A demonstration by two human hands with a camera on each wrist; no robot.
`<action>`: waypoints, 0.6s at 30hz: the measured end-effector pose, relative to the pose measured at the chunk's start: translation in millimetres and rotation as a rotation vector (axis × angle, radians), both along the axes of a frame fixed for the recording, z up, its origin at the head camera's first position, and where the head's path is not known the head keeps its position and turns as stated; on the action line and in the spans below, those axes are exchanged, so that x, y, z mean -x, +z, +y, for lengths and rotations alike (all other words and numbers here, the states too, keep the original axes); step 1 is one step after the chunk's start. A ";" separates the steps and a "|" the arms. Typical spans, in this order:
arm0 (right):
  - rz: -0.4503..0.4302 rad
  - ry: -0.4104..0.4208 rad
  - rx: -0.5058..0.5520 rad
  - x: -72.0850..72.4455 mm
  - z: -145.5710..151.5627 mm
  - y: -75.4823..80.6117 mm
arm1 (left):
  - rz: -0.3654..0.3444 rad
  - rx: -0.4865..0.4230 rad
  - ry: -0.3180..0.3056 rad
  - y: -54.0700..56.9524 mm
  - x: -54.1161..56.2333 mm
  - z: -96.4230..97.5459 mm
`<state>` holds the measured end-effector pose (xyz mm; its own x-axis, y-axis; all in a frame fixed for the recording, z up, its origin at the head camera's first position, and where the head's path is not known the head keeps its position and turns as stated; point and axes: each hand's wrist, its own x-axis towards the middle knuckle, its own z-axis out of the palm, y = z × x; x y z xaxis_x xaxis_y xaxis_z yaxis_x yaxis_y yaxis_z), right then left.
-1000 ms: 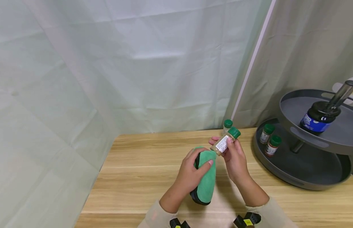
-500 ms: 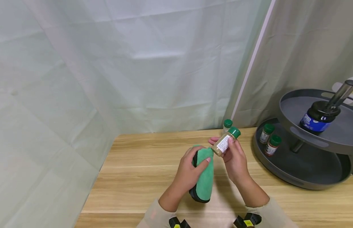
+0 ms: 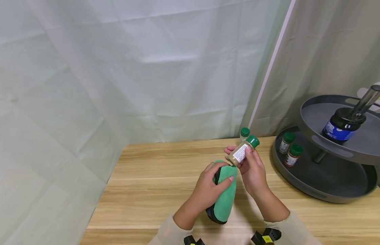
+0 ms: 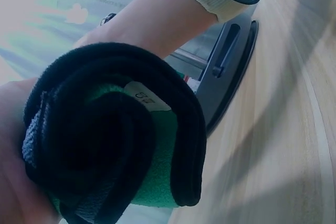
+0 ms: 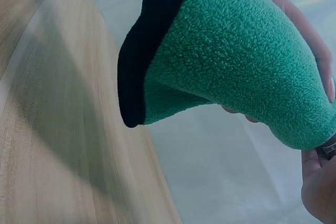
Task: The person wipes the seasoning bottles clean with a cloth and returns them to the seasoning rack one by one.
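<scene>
Just right of centre in the lower half of the head view, we see the left hand point(image 3: 205, 185) curled around a rolled green cloth point(image 3: 225, 200), thumb laid across its face, with no slack between palm and roll. To its right, the right hand point(image 3: 254, 173) pinches a small spice bottle point(image 3: 240, 153) between the thumb on its white label and the fingers behind. What counts most, as we judge it, is how the bottle's base meets the cloth's upper end: the base points down and left at that end, and the two look to be touching, as the right edge of the right wrist view also suggests. The bottle's long axis slants from its base up and right to the green cap point(image 3: 253, 141), while the roll stands steeper, leaning only slightly right towards its top, so the two meet at an angle. The right hand has the bottle itself; of the left hand, the forefinger at the top of the roll is nearest the base. In the left wrist view, the roll's coiled, dark-edged lower end faces us. We cannot tell how firmly either hand presses.
</scene>
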<state>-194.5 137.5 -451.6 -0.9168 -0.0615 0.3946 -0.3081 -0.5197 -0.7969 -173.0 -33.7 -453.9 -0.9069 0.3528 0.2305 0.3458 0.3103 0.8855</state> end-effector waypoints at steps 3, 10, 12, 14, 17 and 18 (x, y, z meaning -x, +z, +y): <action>0.001 -0.004 -0.008 0.3 0.1 -0.8 | -0.003 -0.005 0.003 0.2 -0.6 0.4; -0.005 -0.006 -0.032 1.7 0.7 -2.2 | 0.024 -0.031 0.038 1.8 0.2 -0.5; -0.017 -0.003 -0.042 1.6 0.8 -2.5 | 0.034 -0.047 0.067 2.8 0.9 -1.4; -0.028 -0.001 -0.053 1.1 0.6 -2.4 | 0.038 -0.068 0.089 3.6 1.8 -2.1; -0.038 -0.004 -0.056 0.2 0.1 -1.8 | 0.032 -0.084 0.100 4.0 3.4 -3.1; -0.035 -0.006 -0.054 -0.1 -0.1 -1.5 | 0.029 -0.083 0.098 4.0 3.8 -3.3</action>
